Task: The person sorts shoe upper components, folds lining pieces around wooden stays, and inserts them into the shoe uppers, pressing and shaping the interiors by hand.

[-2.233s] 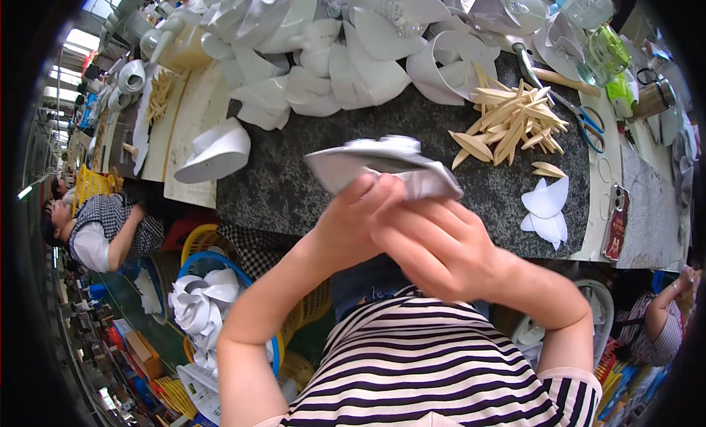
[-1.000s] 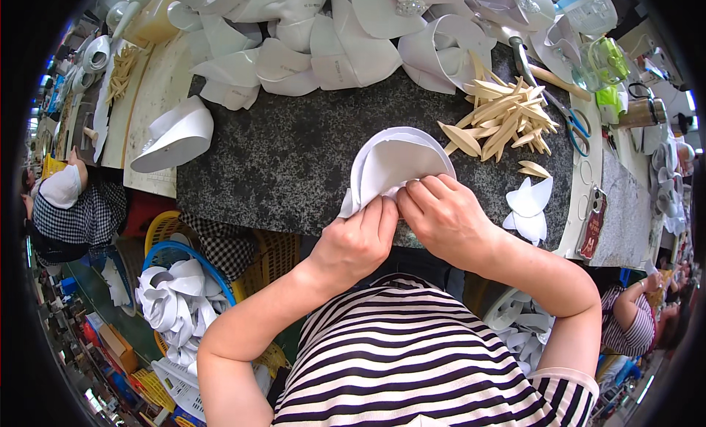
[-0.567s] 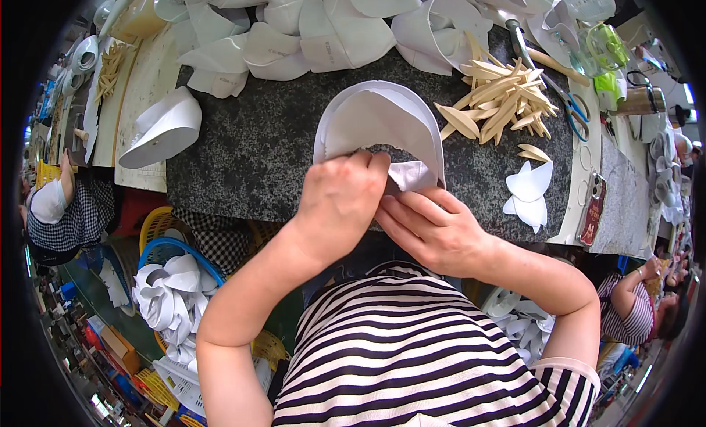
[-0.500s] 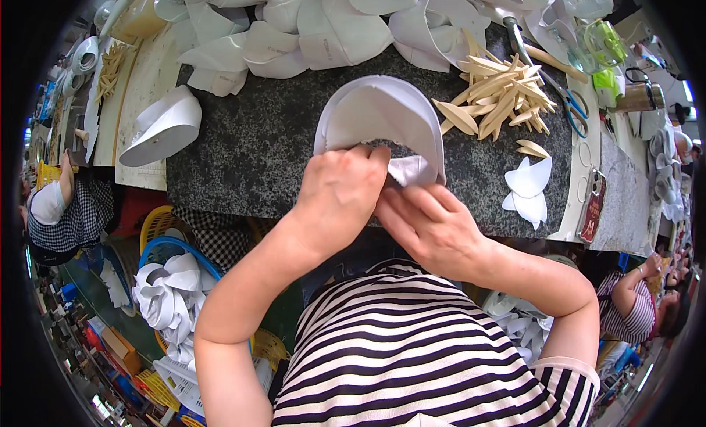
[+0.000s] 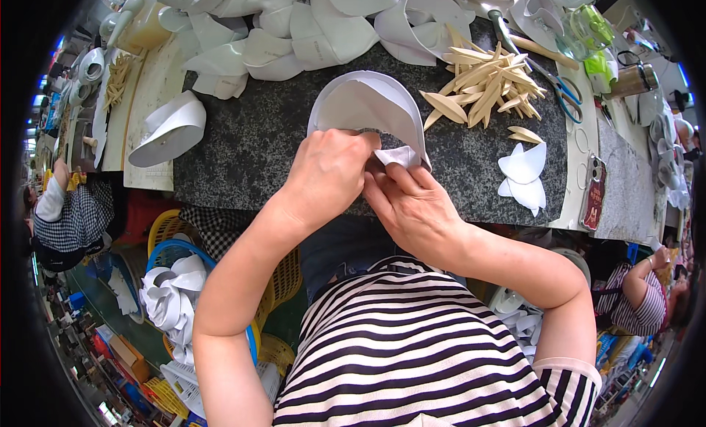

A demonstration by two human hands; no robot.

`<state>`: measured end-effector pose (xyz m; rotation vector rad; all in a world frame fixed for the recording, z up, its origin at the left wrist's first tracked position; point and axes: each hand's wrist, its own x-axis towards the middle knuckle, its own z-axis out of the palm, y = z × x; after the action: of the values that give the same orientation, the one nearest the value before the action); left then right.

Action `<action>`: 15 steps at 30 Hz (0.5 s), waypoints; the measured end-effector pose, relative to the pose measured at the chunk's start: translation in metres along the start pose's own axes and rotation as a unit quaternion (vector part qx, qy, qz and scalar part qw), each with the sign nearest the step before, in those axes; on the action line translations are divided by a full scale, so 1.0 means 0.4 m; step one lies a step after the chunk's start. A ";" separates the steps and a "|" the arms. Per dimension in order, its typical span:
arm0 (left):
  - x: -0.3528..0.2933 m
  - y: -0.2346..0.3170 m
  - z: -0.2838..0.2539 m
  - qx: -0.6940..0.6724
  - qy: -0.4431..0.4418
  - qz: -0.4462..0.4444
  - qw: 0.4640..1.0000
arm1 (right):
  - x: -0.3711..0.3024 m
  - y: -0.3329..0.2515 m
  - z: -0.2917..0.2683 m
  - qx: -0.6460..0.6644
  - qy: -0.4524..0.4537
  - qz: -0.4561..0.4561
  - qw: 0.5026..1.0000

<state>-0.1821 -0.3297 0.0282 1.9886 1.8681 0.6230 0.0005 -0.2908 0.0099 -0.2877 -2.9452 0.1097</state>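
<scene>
A curved white shoe upper stands near the front edge of the dark speckled tabletop, its rounded end away from me. My left hand is closed on its near left edge, the fingers curled inward. On the near right edge, my right hand pinches the same upper, where a small white flap folds up between my hands. My fingertips are partly hidden inside the piece. To the right lies a pile of tan leaf-shaped pieces, with two pointed white pieces nearer to me.
More white uppers are heaped along the back, and a single white upper lies at the left. Scissors, a wooden-handled hammer and a phone are on the right. A basket of white pieces stands below left.
My hands and the upper sit slightly farther left in the picture. The right fingers have shifted along the near edge, and the small white flap now stands up more.
</scene>
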 end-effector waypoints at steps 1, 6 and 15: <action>0.002 -0.001 -0.001 0.000 -0.002 -0.001 1.000 | 0.001 -0.002 0.003 0.003 -0.005 0.010 1.000; 0.008 -0.002 -0.005 0.012 -0.001 -0.006 1.000 | 0.015 0.007 0.002 0.018 0.003 0.012 1.000; 0.007 -0.010 -0.002 0.027 0.014 -0.003 1.000 | 0.009 0.020 -0.004 0.015 -0.020 -0.027 0.999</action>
<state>-0.1858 -0.3264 0.0269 2.0178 1.9252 0.6094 -0.0011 -0.2823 0.0115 -0.2038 -2.9851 0.1531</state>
